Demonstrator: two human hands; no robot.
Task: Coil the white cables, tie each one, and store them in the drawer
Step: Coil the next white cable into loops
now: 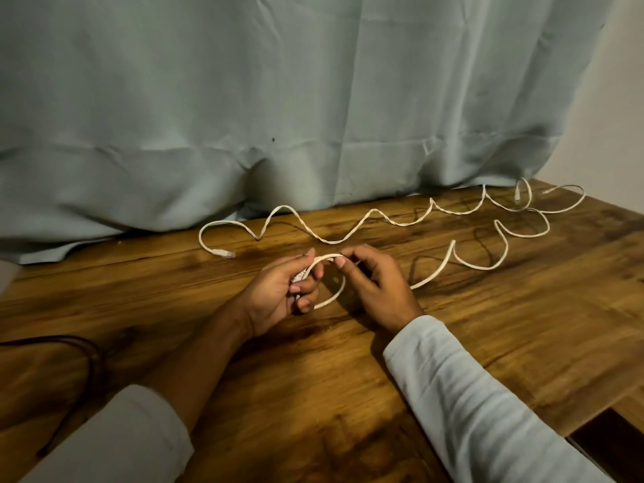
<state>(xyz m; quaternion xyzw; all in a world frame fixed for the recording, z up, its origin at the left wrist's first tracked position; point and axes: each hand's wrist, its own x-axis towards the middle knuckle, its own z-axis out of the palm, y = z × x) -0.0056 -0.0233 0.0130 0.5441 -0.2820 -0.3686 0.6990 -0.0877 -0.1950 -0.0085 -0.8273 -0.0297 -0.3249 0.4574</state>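
Note:
Two white flat cables lie on the wooden table (453,343). The near cable (481,266) runs in waves from the right side to my hands, where it forms one small loop. My left hand (285,294) grips the cable's end and the loop's left side. My right hand (373,280) pinches the top of the loop between thumb and fingers. The far cable (334,241) zigzags along the back of the table, its plug (223,253) lying at the left end. No drawer shows in view.
A pale blue-grey curtain (278,116) hangs behind the table and drapes onto its back edge. A dark cord (90,360) curls at the table's left front. The table's right edge (606,409) drops off to a dark gap at the lower right.

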